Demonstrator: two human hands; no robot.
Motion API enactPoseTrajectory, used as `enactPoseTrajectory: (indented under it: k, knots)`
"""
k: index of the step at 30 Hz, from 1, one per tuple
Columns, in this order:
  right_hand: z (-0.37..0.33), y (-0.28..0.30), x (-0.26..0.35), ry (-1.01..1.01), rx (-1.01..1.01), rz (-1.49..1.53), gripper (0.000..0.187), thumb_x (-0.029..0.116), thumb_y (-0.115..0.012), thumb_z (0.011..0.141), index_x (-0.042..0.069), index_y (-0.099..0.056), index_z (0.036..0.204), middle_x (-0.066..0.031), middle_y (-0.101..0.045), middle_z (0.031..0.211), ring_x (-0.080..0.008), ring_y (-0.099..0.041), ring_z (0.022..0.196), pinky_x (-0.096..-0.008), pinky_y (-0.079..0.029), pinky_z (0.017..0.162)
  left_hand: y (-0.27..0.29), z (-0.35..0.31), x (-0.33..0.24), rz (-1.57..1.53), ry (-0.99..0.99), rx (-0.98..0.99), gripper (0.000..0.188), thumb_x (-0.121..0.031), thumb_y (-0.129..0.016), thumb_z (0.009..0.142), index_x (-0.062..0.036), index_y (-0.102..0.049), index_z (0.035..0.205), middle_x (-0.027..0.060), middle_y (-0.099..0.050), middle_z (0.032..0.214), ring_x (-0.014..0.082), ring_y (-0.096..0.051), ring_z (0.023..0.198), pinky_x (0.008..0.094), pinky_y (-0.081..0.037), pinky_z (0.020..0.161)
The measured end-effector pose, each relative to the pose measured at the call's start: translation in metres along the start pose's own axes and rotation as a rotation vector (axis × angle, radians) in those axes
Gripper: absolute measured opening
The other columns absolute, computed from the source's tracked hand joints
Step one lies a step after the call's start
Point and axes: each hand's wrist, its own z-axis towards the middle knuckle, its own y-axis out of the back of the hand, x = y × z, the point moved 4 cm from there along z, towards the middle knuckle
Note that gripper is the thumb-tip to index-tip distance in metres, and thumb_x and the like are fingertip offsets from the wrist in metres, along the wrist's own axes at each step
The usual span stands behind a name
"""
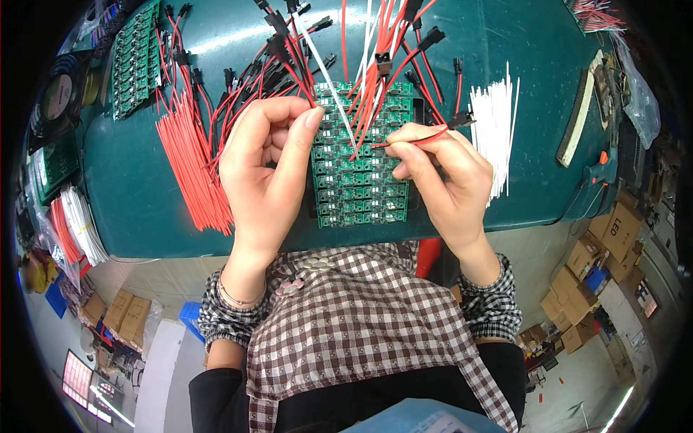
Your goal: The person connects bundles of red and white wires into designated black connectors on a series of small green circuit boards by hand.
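A panel of small green circuit boards (pixel 363 195) lies on the teal table in front of me. Between thumb and forefinger, my right hand (pixel 453 173) pinches a red-and-black connector lead (pixel 432 137). Its black plug sticks out to the right, and its bare wire ends point left over the panel's middle. My left hand (pixel 263 169) is at the panel's left edge, thumb and forefinger pressed together around several red-and-black leads (pixel 303 76) with black plugs. Red and white wires (pixel 372 79) rise from the panel's upper rows, and one white wire (pixel 330 83) slants down to its middle.
Red wires (pixel 191 166) lie in a bundle left of my left hand, white wires (pixel 492 130) right of my right hand. Another board panel (pixel 137 61) sits far left. A glue gun (pixel 600 169) and a worn strip (pixel 580 112) are at the right edge.
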Motion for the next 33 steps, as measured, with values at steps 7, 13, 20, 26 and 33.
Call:
enactPoseTrajectory:
  k: [7,13,20,26,33]
  knots:
    - [-0.001,-0.002,0.000,-0.029,-0.023,-0.010,0.005,0.001,-0.066,0.086,-0.004,-0.067,0.087,-0.0087,-0.071,0.090,-0.0116,-0.065,0.062,-0.0226,-0.051,0.056,0.002,0.005,-0.002,0.030,-0.001,0.033,0.008,-0.004,-0.070,0.087,0.0008,-0.065,0.091,-0.0013,-0.060,0.081,0.0004,-0.049,0.063,0.0148,-0.039,0.054]
    - [-0.001,-0.003,-0.003,-0.125,0.025,0.112,0.010,0.001,-0.061,0.092,-0.005,-0.067,0.097,-0.0122,-0.069,0.093,-0.0087,-0.064,0.067,-0.0194,-0.050,0.060,0.002,0.002,-0.001,0.024,-0.007,0.006,0.010,-0.003,-0.072,0.085,0.0012,-0.065,0.090,0.0001,-0.060,0.081,0.0023,-0.053,0.065,0.0163,-0.043,0.058]
    - [-0.004,-0.006,-0.002,-0.090,-0.019,0.033,0.010,0.001,-0.062,0.092,-0.005,-0.067,0.097,-0.0125,-0.070,0.095,-0.0086,-0.064,0.067,-0.0189,-0.050,0.060,0.001,0.000,-0.003,0.082,-0.046,-0.013,0.013,-0.004,-0.075,0.082,0.0003,-0.066,0.090,0.0022,-0.061,0.081,0.0050,-0.056,0.066,0.0186,-0.045,0.060]
    - [-0.006,-0.009,0.006,0.127,-0.149,-0.185,0.005,0.000,-0.071,0.082,-0.001,-0.067,0.085,-0.0098,-0.070,0.083,-0.0176,-0.063,0.062,-0.0273,-0.049,0.053,0.003,-0.003,-0.003,0.106,-0.038,-0.025,0.015,-0.005,-0.076,0.082,0.0005,-0.066,0.092,0.0034,-0.063,0.082,0.0058,-0.057,0.067,0.0196,-0.047,0.060]
    - [-0.008,-0.008,0.007,0.229,-0.128,-0.296,0.006,-0.002,-0.070,0.083,-0.004,-0.066,0.088,-0.0115,-0.070,0.089,-0.0139,-0.063,0.062,-0.0245,-0.050,0.054,0.002,-0.005,-0.002,0.074,-0.027,-0.005,0.015,-0.003,-0.073,0.084,0.0019,-0.065,0.095,0.0049,-0.063,0.087,0.0063,-0.058,0.070,0.0196,-0.049,0.061]
